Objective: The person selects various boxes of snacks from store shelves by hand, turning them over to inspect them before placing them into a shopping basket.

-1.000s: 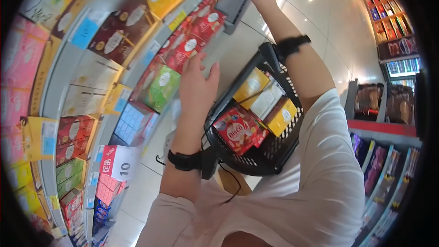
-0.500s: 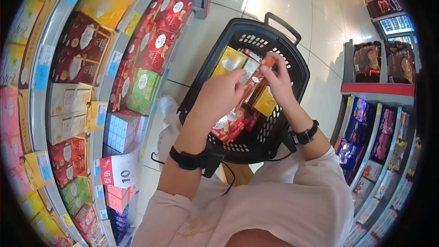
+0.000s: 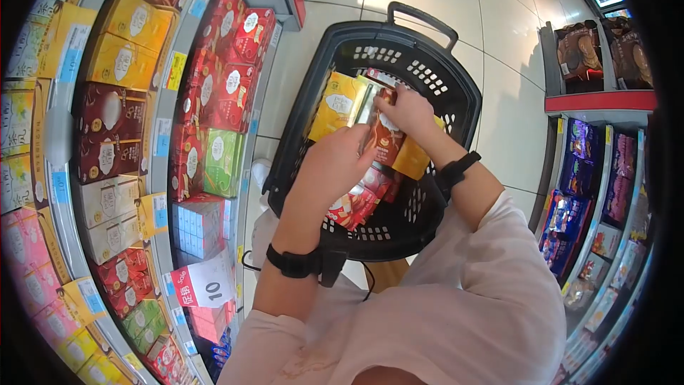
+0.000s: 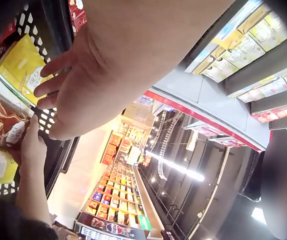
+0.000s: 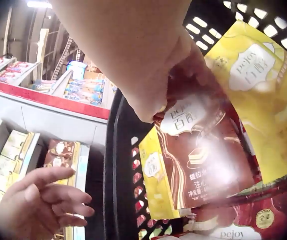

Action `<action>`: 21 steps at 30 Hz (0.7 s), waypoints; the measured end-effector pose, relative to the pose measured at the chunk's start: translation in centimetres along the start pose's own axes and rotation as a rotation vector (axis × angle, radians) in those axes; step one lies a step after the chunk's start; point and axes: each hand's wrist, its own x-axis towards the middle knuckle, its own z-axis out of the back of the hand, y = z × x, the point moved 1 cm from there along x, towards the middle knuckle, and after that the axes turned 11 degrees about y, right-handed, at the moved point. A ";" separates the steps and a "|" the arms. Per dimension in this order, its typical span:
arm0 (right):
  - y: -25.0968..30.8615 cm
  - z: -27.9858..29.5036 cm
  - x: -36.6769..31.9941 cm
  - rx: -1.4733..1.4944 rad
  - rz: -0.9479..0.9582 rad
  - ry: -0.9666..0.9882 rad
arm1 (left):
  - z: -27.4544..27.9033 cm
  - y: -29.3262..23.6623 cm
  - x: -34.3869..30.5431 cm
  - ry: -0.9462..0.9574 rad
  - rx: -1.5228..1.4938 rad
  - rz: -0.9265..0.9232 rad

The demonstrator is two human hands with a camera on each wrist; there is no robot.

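Observation:
In the head view a brown Pejoy biscuit box (image 3: pixel 388 141) lies inside the black shopping basket (image 3: pixel 470 85), over other boxes. My right hand (image 3: pixel 412 113) grips its upper end, and the right wrist view shows its brown front (image 5: pixel 203 155). My left hand (image 3: pixel 331 164) hovers at the box's left side, over the basket. Its fingers are loosely spread and hold nothing, as the left hand (image 5: pixel 43 202) in the right wrist view shows. Beside the brown box are a yellow box (image 3: pixel 333 108), another yellow box (image 3: pixel 413 160) and a red box (image 3: pixel 350 212).
Shelves on the left bear red boxes (image 3: pixel 233 85), green boxes (image 3: pixel 221 160) and brown boxes (image 3: pixel 107 117), with a sale sign (image 3: pixel 205 285) hanging off one edge. The basket's handle (image 3: pixel 427 18) points away from me. To the right stands another shelf with bagged snacks (image 3: pixel 578 50).
My right hand has brought the brown box from the far end of the left shelf down into the basket, turning its front up. The left hand has moved from beside the shelf to over the basket.

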 end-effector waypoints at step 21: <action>16.1 11.5 0.3 -0.011 0.787 -0.514 | 4.6 3.6 -3.2 -0.276 0.053 0.414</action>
